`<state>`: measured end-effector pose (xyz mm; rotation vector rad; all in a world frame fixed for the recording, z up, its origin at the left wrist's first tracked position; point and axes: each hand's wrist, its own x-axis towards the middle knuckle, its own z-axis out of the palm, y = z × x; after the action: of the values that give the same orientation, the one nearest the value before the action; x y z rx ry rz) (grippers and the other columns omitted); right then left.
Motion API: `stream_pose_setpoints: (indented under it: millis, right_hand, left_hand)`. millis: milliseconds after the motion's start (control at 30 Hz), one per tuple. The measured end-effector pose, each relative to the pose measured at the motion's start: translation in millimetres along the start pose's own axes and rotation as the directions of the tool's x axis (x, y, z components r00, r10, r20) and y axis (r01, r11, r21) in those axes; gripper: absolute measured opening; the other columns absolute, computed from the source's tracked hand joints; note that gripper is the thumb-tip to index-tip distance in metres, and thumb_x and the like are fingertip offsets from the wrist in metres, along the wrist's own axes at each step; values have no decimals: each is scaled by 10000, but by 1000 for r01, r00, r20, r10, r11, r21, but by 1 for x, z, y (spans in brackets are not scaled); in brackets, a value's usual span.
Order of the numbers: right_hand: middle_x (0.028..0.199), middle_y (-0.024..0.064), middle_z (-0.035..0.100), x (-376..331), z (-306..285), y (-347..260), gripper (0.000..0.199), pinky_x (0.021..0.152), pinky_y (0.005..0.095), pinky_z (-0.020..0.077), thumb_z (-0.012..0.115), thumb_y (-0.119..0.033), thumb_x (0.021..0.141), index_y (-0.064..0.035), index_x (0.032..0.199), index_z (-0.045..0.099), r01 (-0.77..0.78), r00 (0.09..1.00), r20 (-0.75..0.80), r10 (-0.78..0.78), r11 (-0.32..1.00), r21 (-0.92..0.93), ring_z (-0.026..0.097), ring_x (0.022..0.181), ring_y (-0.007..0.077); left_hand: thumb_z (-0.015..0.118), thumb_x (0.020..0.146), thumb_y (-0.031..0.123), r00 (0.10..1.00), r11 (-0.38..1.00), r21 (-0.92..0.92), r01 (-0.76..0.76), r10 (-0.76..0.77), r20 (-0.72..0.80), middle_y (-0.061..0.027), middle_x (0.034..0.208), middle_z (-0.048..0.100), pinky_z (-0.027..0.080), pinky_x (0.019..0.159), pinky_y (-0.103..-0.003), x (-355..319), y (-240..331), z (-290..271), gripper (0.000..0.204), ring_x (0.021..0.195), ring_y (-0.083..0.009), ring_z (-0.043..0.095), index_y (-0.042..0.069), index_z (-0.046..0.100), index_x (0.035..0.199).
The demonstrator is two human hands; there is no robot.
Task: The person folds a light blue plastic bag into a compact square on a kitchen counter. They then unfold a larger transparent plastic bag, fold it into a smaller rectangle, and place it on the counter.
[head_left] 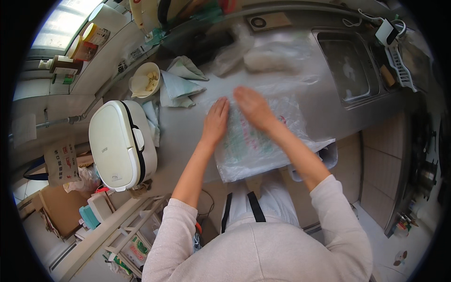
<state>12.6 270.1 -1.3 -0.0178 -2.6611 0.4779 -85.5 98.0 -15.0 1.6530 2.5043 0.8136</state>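
A clear plastic bag (pixel 244 162) with green and red print lies spread flat on the steel counter, its near edge hanging over the front. My left hand (pixel 217 121) rests along the bag's left side, fingers stretched out and nothing in them. Over the bag's upper middle, my right hand (pixel 253 108) is slightly blurred; its fingers look extended, and no held thing shows. Just beyond both hands sits a blurred clear plastic bag (pixel 268 58) with pale contents that I cannot make out.
A white rice cooker (pixel 115 145) stands at the left, near folded cloth-like pieces (pixel 181 84) and a bowl (pixel 136 82) of pale yellow pieces. The sink (pixel 347 98) is at the right. Jars and bottles (pixel 66 66) line the far-left ledge. A pale container (pixel 329 157) is below the counter edge.
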Motion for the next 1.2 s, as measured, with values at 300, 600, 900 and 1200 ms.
stream_pose_setpoints:
  millis: [300,600,900,1200]
  right_hand:
    - [1559,136,247,-20,4,35,698,1181,465,108,471,-509,927,-110,1481,329,-302,894,259,366,918,-255,174,1449,320]
    - [1521,211,286,-70,-42,111,644,1162,474,161,483,-422,952,-8,1431,362,-638,742,-62,667,674,-372,228,1424,353]
    - [1498,163,353,-32,20,-65,610,1165,455,186,566,-245,890,18,1409,384,-260,952,156,262,965,-29,267,1422,309]
    - [1518,141,332,-70,-11,-10,610,1176,427,168,520,-283,920,-7,1438,355,-371,906,162,391,918,-139,256,1431,272]
  left_hand:
    - [542,907,383,990,978,207,-21,-8,138,-106,1536,303,146,1150,-549,-6,-19,-8,518,1430,-356,211,201,490,1389]
    - [537,901,468,975,990,139,-17,-15,222,-118,1561,247,118,1163,-525,-1,-17,-15,635,1448,-360,160,170,408,1447]
    - [538,914,248,991,994,74,85,-92,97,-177,1541,265,170,1154,-520,-9,19,-16,619,1436,-364,214,37,334,1458]
    - [568,834,597,963,967,201,159,-196,183,-124,1571,222,81,1147,-574,-52,30,-2,816,1460,-367,107,109,379,1460]
